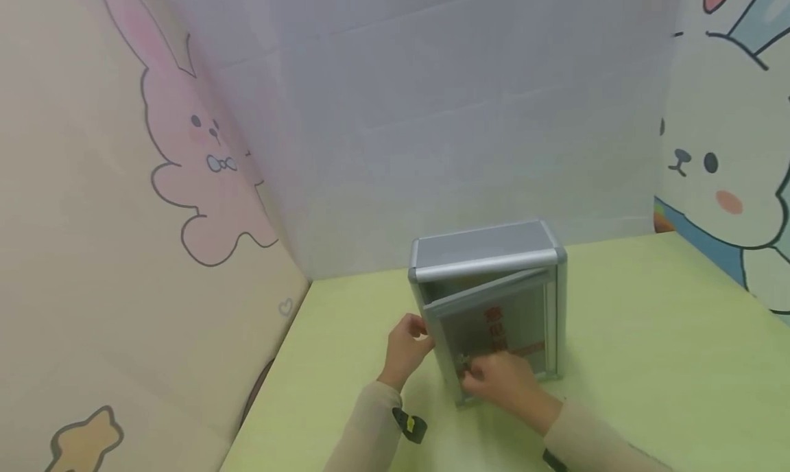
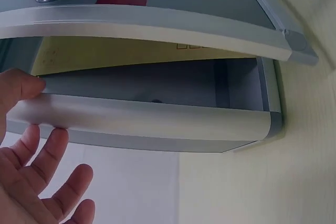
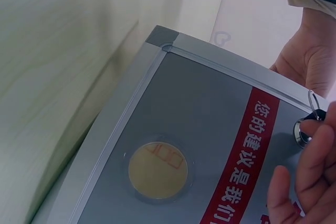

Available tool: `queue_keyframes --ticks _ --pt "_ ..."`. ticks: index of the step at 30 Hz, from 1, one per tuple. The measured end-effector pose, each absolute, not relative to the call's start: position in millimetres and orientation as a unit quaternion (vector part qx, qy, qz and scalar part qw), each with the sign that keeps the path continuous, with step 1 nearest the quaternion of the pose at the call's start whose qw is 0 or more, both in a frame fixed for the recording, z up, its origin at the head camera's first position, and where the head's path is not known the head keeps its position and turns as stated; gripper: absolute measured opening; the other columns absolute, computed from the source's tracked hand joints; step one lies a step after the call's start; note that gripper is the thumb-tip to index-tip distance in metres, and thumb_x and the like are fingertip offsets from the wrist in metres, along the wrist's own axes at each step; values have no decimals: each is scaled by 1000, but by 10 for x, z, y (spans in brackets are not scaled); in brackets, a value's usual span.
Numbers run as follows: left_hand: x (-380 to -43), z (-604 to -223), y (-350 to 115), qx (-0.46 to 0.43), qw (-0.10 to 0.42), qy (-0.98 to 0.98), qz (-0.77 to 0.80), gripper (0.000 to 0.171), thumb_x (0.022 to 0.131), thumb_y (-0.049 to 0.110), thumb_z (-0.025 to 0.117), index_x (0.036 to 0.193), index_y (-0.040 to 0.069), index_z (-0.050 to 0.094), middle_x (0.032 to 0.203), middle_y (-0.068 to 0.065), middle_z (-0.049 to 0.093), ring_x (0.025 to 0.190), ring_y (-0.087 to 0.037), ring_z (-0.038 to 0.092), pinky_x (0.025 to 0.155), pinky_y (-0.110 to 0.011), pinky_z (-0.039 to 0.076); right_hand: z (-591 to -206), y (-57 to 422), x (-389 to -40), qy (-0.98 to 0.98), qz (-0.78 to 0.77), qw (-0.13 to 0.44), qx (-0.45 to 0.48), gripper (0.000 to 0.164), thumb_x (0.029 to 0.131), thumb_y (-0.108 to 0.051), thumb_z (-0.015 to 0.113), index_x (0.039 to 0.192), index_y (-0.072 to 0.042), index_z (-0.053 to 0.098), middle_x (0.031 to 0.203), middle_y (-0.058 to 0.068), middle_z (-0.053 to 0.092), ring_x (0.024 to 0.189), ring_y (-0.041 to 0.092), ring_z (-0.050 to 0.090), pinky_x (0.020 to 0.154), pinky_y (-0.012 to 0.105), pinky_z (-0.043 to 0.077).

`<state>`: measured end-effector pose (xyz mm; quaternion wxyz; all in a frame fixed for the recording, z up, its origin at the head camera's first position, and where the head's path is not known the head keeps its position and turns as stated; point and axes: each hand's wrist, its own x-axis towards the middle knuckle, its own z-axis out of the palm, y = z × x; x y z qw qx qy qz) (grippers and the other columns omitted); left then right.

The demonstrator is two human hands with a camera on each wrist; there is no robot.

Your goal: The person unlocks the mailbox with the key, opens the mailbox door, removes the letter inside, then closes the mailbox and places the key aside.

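Note:
A grey suggestion box (image 1: 487,242) with silver edges stands on the table, its hinged door (image 1: 524,314) partly ajar. My left hand (image 1: 407,348) holds the box's left edge; in the left wrist view the thumb lies over the frame and the fingertips touch its other side. My right hand (image 1: 503,379) pinches the key (image 3: 319,114) at the lock (image 3: 301,134) on the door. A ring hangs from the key, which fingers partly hide. Inside the box a yellow-brown envelope (image 2: 131,53) shows through the gap.
The door bears a red strip (image 3: 241,156) with white characters and a round window (image 3: 157,171). The table (image 1: 648,362) is pale yellow-green. A white sheet (image 1: 432,115) hangs behind the box, and cartoon rabbits decorate the side walls.

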<state>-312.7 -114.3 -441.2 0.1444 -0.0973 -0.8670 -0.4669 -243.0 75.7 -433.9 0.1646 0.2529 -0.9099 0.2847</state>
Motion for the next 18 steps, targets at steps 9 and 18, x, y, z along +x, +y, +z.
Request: queue_keyframes --ticks 9,18 --pt "-3104 -4386 -1130 -118 147 -874 -447 22 70 3 72 85 5 56 86 -5 63 91 -32 60 81 -41 49 -4318 808 -2399 -909 288 143 266 35 80 -19 63 55 -18 39 50 -16 31 46 -3 24 42 16 24" --pt "-3104 -4408 -1152 -114 139 -875 -450 21 71 3 72 87 4 57 87 -6 65 86 -22 56 78 -37 47 -4319 878 -2387 -896 289 144 305 35 77 -18 62 53 -18 38 50 -20 27 47 -5 20 43 15 19"
